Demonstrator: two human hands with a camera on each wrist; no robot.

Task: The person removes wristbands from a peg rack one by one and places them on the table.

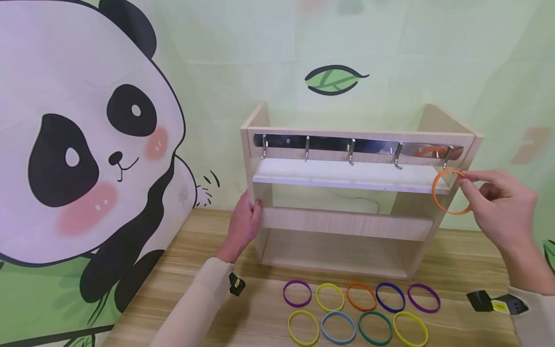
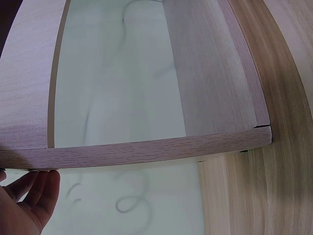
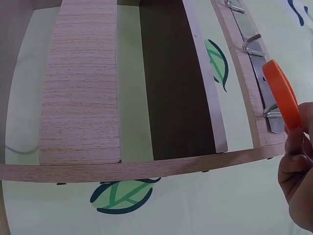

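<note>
Between thumb and fingers, my right hand [image 1: 505, 205] pinches an orange silicone wristband [image 1: 435, 195]. The band is just below and in front of the rightmost hook [image 1: 446, 156]; in the right wrist view the band [image 3: 283, 93] appears nearly edge-on beside the hook rail. Several metal hooks line a shiny rail [image 1: 329, 144] along the top of a light wooden shelf unit [image 1: 347, 222]. My left hand [image 1: 243, 224] rests against the outside of the unit's left side panel. In the left wrist view its fingertips [image 2: 49, 183] touch that panel.
On the wood-grain table [image 1: 256, 308], two rows of wristbands lie flat before the unit, among them a purple one [image 1: 284, 294], a green one [image 1: 360, 327] and a light blue one [image 1: 323, 327]. A panda-printed backdrop [image 1: 243, 72] stands behind and to the left.
</note>
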